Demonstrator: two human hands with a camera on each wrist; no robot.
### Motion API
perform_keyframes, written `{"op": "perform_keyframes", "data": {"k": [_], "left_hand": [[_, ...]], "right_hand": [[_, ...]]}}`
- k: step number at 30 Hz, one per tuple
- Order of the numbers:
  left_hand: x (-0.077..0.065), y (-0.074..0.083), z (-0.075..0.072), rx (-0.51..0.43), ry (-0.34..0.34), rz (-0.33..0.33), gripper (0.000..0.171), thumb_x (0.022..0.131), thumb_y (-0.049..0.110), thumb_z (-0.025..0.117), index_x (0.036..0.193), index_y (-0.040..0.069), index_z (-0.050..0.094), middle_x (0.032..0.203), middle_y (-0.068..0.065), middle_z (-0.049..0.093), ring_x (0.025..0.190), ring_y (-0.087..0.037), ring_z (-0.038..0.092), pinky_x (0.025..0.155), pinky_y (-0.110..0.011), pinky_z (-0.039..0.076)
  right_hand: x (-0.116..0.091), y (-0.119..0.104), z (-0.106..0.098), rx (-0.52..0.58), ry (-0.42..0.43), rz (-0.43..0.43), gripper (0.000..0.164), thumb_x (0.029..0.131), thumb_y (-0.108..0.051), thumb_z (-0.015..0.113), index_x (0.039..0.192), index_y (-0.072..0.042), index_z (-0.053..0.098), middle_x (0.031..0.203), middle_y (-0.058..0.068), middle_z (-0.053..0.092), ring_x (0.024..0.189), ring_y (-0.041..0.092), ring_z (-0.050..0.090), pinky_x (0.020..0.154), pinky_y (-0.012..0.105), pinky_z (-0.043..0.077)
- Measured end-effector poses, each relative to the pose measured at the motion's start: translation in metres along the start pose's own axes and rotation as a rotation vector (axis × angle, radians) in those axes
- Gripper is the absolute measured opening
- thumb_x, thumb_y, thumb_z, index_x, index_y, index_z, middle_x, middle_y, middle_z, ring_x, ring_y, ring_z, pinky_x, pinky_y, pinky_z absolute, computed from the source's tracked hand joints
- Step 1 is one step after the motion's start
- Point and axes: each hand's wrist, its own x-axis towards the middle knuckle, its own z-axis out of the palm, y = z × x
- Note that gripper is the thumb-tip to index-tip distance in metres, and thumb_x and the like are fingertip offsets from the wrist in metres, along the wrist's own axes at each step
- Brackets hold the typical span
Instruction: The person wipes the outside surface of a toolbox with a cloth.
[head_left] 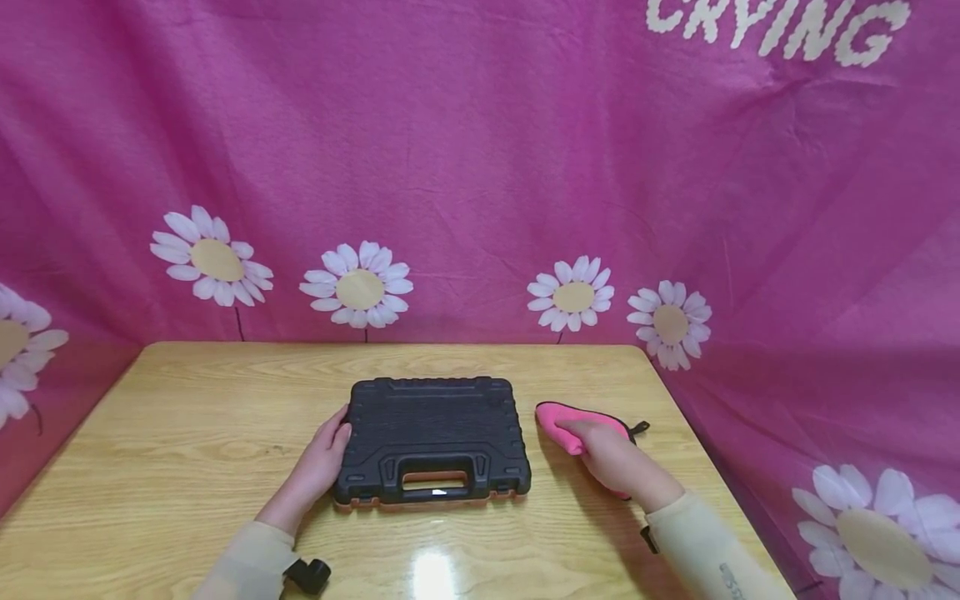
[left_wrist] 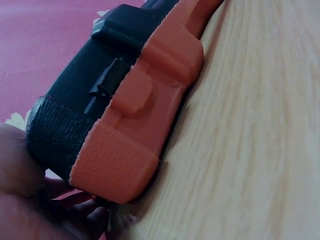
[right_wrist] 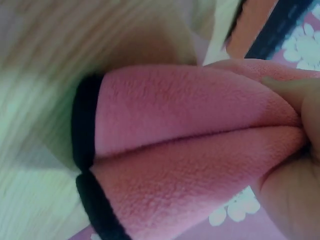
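Observation:
A black plastic carrying case [head_left: 435,412] with an orange lower half lies on the table, its handle toward me. My left hand [head_left: 324,457] grips the left side of the case, thumb near the top edge. In the left wrist view, its fingers curl around the corner beside a closed latch [left_wrist: 114,77]. To the right of the case, my right hand [head_left: 611,457] pinches a pink fleecy cloth [head_left: 553,417] with black edging and a small black loop [head_left: 640,427]. The cloth is bunched into folds between thumb and fingers, as the right wrist view shows, and hangs over the table.
The wooden table [head_left: 202,417] has its right edge [head_left: 705,450] close beyond the right hand. A pink-purple curtain [head_left: 465,167] with daisies hangs behind and along both sides. Each wrist wears a small black camera, the left one [head_left: 309,575] near the table's front.

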Motion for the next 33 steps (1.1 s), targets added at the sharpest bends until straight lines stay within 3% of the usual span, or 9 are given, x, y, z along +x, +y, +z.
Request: {"op": "perform_keyframes", "data": {"k": [1,3,6,10,17,33], "left_hand": [[0.000,0.000,0.000,-0.003,-0.003,-0.003,0.057,0.114,0.025,0.028,0.163,-0.002,0.016,0.166,-0.033,0.015,0.155,-0.051,0.012,0.126,-0.062,0.014],[0.000,0.000,0.000,-0.005,-0.003,0.001,0.057,0.114,0.024,0.028,0.163,-0.002,0.016,0.166,-0.033,0.015,0.155,-0.051,0.012,0.126,-0.062,0.014],[0.000,0.000,0.000,-0.004,0.000,0.011,0.057,0.114,0.024,0.028,0.163,-0.003,0.016,0.165,-0.034,0.016,0.154,-0.051,0.013,0.126,-0.063,0.015],[0.001,0.000,0.000,-0.012,-0.001,0.006,0.057,0.114,0.025,0.028,0.163,-0.002,0.016,0.166,-0.033,0.016,0.155,-0.050,0.013,0.126,-0.062,0.014],[0.001,0.000,0.000,-0.009,0.002,0.011,0.056,0.114,0.024,0.028,0.163,-0.003,0.016,0.165,-0.034,0.016,0.155,-0.051,0.013,0.126,-0.062,0.014],[0.000,-0.003,0.000,-0.021,0.000,0.007,0.058,0.114,0.027,0.027,0.163,-0.002,0.016,0.166,-0.034,0.014,0.155,-0.051,0.012,0.126,-0.063,0.013]], "right_hand": [[0.000,-0.001,0.002,-0.017,-0.011,-0.011,0.022,0.108,-0.010,0.049,0.097,-0.004,0.067,0.106,0.004,0.069,0.127,0.023,0.061,0.113,0.047,0.047],[-0.002,-0.004,0.005,-0.118,-0.026,-0.075,0.022,0.104,-0.003,0.052,0.117,0.000,0.070,0.120,0.012,0.072,0.129,0.032,0.062,0.112,0.052,0.048],[-0.005,-0.008,0.009,-0.219,-0.049,-0.099,0.041,0.095,0.011,0.054,0.135,0.006,0.063,0.135,0.022,0.067,0.128,0.041,0.062,0.109,0.054,0.048],[-0.008,-0.012,0.014,-0.266,-0.089,-0.072,0.047,0.092,0.015,0.056,0.138,0.006,0.060,0.139,0.025,0.063,0.132,0.043,0.059,0.111,0.054,0.046],[-0.014,-0.014,0.022,-0.255,-0.136,-0.021,0.051,0.099,0.001,0.062,0.149,0.003,0.050,0.155,0.027,0.047,0.140,0.045,0.049,0.113,0.056,0.043],[-0.026,-0.016,0.040,-0.269,-0.137,-0.112,0.061,0.099,-0.007,0.064,0.151,0.014,0.039,0.159,0.039,0.031,0.145,0.059,0.032,0.117,0.066,0.032]]}}
